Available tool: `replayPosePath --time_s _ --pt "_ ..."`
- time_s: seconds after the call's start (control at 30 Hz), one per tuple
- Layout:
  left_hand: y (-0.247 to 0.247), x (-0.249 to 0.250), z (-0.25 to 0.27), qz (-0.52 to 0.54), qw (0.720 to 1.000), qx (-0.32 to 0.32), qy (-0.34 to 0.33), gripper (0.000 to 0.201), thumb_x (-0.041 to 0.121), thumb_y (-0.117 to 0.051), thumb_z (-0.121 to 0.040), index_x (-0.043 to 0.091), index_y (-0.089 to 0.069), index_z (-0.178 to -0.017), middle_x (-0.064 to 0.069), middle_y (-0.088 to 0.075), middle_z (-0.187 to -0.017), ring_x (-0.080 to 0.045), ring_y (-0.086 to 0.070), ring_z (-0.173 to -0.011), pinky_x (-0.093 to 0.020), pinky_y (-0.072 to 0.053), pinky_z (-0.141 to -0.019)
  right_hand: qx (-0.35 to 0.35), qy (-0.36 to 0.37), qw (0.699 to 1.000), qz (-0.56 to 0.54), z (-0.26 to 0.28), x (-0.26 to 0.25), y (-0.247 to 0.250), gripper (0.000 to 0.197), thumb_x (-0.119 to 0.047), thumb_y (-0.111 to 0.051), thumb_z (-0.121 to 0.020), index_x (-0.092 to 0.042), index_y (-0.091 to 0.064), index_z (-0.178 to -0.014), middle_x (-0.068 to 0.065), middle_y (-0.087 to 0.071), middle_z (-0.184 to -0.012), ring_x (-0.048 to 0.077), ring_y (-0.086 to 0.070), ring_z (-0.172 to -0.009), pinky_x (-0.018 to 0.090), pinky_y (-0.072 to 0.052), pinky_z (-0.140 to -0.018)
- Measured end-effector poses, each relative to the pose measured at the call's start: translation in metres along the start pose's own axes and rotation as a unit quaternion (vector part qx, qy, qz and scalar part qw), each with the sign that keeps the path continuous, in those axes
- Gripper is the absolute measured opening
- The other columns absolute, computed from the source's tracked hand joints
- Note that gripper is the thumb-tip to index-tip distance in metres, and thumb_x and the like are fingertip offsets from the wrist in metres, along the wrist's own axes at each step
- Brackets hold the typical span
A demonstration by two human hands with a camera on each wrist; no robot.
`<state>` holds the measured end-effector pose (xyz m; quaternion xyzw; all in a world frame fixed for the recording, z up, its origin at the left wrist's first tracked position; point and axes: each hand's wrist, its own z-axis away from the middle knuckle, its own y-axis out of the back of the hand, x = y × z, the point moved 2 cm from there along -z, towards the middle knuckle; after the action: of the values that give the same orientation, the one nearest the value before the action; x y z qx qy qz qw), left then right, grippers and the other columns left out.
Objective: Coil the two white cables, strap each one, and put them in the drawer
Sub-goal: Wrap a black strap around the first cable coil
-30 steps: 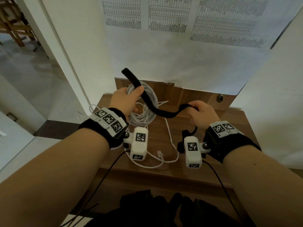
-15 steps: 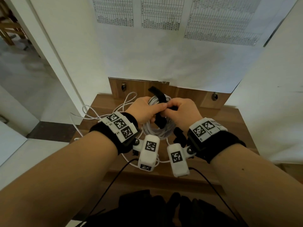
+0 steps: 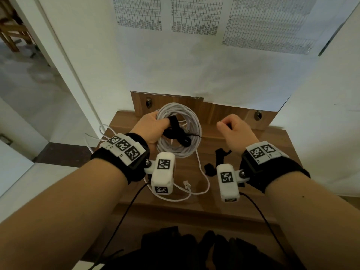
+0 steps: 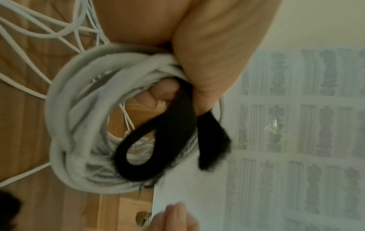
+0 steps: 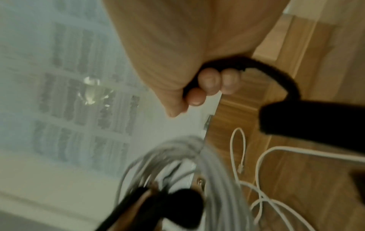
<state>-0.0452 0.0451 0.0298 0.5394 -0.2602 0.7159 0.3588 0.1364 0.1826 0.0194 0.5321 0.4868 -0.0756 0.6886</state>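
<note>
While left hand grips coiled cable and strap, right hand clutches second strap.

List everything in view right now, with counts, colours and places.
coil: one, white, held up over the table's back
strap: one, black, looped on the coil's left side
loose cable: one, white, sprawled on the table
spare strap: one, black, hanging from the right hand
table: one, brown wood, centre
fittings: two, metal, on the back panel
sheets: three, white, printed, on the wall
chair: one, wooden, far left
wrist cameras: two, white, under the wrists
left hand: grip on coil and strap
right hand: grip on spare strap
</note>
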Motion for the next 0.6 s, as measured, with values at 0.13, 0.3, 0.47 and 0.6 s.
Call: replayPosePath --time_s 0.13,0.3,0.47,0.6 --pt "-0.007 -0.003 0.003 0.057 0.998 -0.008 0.013 0.012 0.006 -0.058 -0.091 0.001 -0.062 -0.102 -0.017 -0.066 -0.085 -0.025 -0.065 -0.069 -0.034 -0.057 -0.061 0.018 0.004 1.0 0.003 -0.006 0.007 0.003 0.021 -0.035 -0.053 -0.096 -0.028 -0.059 -0.115 -0.004 -0.058 -0.11 0.014 -0.055 -0.102 0.023 -0.044 -0.084" --pt "-0.017 -0.009 0.0 0.08 0.996 -0.007 0.033 0.029 0.01 -0.059 -0.092 -0.003 -0.057 -0.118 -0.025 -0.066 -0.098 -0.036 -0.066 -0.082 -0.044 -0.058 -0.071 0.025 0.109 0.993 -0.044 0.008 -0.026 -0.005 0.009 -0.039 -0.065 -0.087 -0.03 -0.067 -0.09 -0.004 -0.062 -0.095 0.009 -0.058 -0.088 0.022 -0.046 -0.079" --pt "-0.027 -0.011 -0.002 0.093 0.995 -0.025 0.038 0.025 0.012 -0.059 -0.092 -0.002 -0.061 -0.113 -0.024 -0.067 -0.091 -0.036 -0.065 -0.078 -0.052 -0.055 -0.082 -0.093 0.149 0.984 0.023 0.008 -0.049 -0.024 0.033 -0.031 -0.076 -0.08 -0.02 -0.068 -0.11 -0.016 -0.058 -0.087 0.001 -0.055 -0.081 0.018 -0.043 -0.074" --pt "-0.026 -0.012 -0.002 0.066 0.997 -0.027 0.03 0.008 0.015 -0.058 -0.094 0.009 -0.063 -0.095 -0.008 -0.062 -0.063 -0.015 -0.05 -0.042 -0.029 -0.046 -0.048 -0.121 0.133 0.984 -0.018 0.006 -0.046 -0.022 0.025 -0.02 -0.072 -0.084 -0.02 -0.071 -0.109 -0.008 -0.07 -0.093 0.003 -0.064 -0.088 0.017 -0.051 -0.078"
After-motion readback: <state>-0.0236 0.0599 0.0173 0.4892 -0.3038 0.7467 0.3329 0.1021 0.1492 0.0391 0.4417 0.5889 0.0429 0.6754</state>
